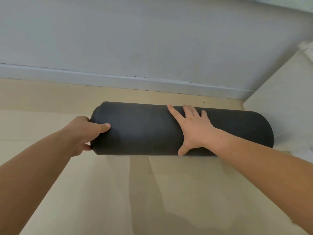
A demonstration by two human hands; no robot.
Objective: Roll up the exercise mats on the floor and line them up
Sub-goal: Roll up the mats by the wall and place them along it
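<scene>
Head view: the rolled mat [144, 131] lies on the floor [152, 192], a fat, matte black cylinder running along the baseboard [118, 80], with a strip of bare floor between. Its right end sits just beside a pale block [279, 99]; to its left, open floor. The hands are well apart. The left hand [83, 133] clamps the roll's left end, thumb on top. The right hand [194, 129] lies flat on the roll, fingers straight and spread. The floor is smooth and beige, the wall [152, 39] plain grey.
</scene>
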